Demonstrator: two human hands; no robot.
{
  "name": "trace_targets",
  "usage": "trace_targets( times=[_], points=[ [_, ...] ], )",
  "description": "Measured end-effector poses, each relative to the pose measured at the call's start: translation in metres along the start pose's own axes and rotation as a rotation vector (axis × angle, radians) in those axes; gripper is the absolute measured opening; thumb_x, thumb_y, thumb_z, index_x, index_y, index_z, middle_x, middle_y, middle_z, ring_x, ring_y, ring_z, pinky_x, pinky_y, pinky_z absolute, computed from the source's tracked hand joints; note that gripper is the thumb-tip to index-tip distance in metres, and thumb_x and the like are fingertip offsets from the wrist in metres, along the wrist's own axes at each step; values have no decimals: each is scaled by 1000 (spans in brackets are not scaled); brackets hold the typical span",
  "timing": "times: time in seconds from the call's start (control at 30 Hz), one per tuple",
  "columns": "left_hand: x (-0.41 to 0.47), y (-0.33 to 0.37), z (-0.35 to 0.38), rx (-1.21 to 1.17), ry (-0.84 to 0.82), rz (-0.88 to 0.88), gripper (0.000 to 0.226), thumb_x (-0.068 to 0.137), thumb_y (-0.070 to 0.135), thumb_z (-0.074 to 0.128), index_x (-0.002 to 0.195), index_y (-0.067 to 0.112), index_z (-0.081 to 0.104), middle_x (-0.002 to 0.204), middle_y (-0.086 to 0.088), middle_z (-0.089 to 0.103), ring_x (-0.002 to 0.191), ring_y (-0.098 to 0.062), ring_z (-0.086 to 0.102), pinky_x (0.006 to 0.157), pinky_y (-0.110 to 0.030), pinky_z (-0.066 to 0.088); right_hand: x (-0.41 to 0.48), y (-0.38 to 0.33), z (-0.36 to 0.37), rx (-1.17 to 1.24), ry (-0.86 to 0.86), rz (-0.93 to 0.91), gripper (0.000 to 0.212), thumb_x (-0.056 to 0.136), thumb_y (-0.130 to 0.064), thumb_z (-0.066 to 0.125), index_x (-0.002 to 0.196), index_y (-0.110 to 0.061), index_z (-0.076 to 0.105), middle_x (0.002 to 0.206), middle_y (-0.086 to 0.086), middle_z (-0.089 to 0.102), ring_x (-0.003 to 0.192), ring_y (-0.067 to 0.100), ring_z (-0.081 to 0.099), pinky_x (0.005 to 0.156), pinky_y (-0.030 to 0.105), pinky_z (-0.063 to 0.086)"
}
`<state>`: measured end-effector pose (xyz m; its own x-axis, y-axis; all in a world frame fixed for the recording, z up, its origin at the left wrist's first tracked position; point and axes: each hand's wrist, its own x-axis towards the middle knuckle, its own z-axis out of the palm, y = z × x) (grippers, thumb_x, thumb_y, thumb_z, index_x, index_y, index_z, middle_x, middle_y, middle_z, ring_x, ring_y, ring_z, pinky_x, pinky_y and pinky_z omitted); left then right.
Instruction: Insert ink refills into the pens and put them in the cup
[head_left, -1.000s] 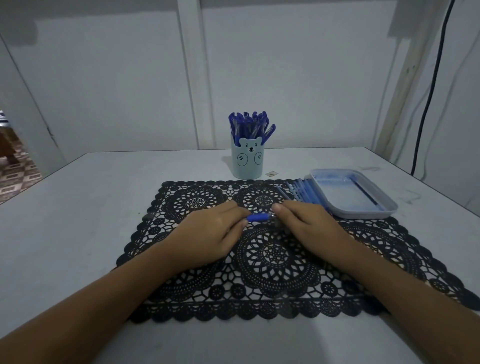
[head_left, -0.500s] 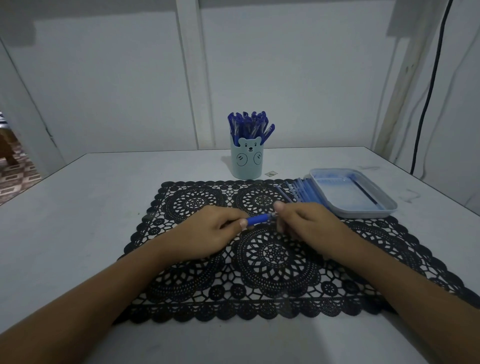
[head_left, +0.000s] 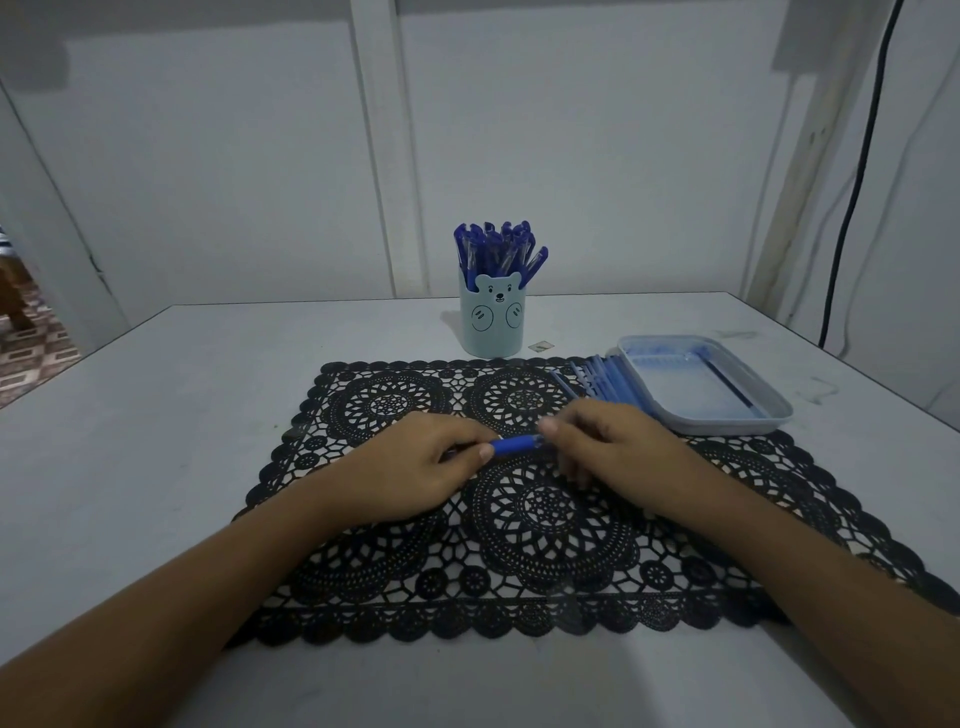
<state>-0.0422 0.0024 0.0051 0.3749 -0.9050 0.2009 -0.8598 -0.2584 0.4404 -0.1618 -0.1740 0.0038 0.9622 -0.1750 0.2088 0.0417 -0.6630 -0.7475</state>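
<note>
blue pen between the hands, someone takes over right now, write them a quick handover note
Hands: left hand grips one end of the blue plastic pen; right hand pinches the other end, above the black lace mat.
Done: many blue capped pens stand in the pale blue bear-faced cup.
Left: finish this pen, cup it, then the loose blue pen parts beside the pale rectangular tray.

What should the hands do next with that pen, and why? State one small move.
Probably press the two ends of the pen together until it closes. The left hand and right hand each pinch an end, holding it level over the mat, so it looks mid-assembly; whether the refill is fully in cannot be seen. The cup, behind the mat, comes after.
</note>
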Motion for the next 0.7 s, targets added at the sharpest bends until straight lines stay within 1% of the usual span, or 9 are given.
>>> trace_targets(
  times=[0.1,0.17,0.23,0.33,0.4,0.47,0.53,0.63,0.7],
  points=[
    [1,-1,0,12,-9,2,20,95,22,46,102,17,64,74,4,60,65,-12,50,56,-21,36,0,-3,-1,-30,21,-11,15,89,-29,54,76,-27,60,61,-9,60,53,-4,51,54,10,41],
    [1,-2,0,4,-11,-8,19,95,21,45,99,19,63,71,5,58,62,-10,48,54,-19,35,0,-1,-2,23,58,-16,9,86,-21,60,81,-28,60,73,-3,63,65,0,57,62,14,45],
    [1,-5,-1,-4,-3,-37,19,95,22,45,100,22,63,71,3,59,58,-6,46,54,-18,35,0,0,-6,91,108,4,12,85,-17,62,82,-29,60,84,6,66,76,12,62,73,20,48],
    [1,-11,-3,-15,25,-63,18,95,23,45,99,26,62,72,2,60,58,-7,47,53,-20,36,2,3,-11,116,183,44,12,85,-18,62,85,-30,62,83,2,67,75,10,62,68,12,47],
    [1,-14,-2,-15,51,-71,16,95,22,45,95,31,59,70,3,59,56,-7,47,52,-21,36,2,6,-14,42,201,72,9,85,-21,62,90,-29,63,82,-5,66,75,6,61,64,10,45],
    [1,-18,-2,-5,87,-85,15,95,23,45,94,32,57,68,3,59,56,-7,47,52,-23,37,2,7,-14,-117,190,47,11,87,-25,59,97,-27,64,81,-14,63,76,-1,58,66,12,42],
    [2,-20,-1,4,118,-100,16,95,23,45,96,29,60,69,3,59,56,-8,48,52,-24,38,1,6,-11,-273,140,-19,14,90,-24,55,100,-26,64,86,-19,58,78,-7,52,69,8,38],
    [2,-21,1,27,144,-103,19,95,24,45,102,22,62,71,5,58,58,-8,49,54,-24,38,-1,5,-4,-443,-16,-105,17,91,-22,53,103,-25,64,102,-10,55,91,2,50,81,14,39],
    [2,-20,2,35,148,-94,20,95,24,45,103,22,62,72,7,58,60,-10,50,55,-24,38,0,5,0,-498,-72,-142,19,90,-20,53,106,-24,63,105,-9,52,94,3,47,84,14,36]
  ],
)
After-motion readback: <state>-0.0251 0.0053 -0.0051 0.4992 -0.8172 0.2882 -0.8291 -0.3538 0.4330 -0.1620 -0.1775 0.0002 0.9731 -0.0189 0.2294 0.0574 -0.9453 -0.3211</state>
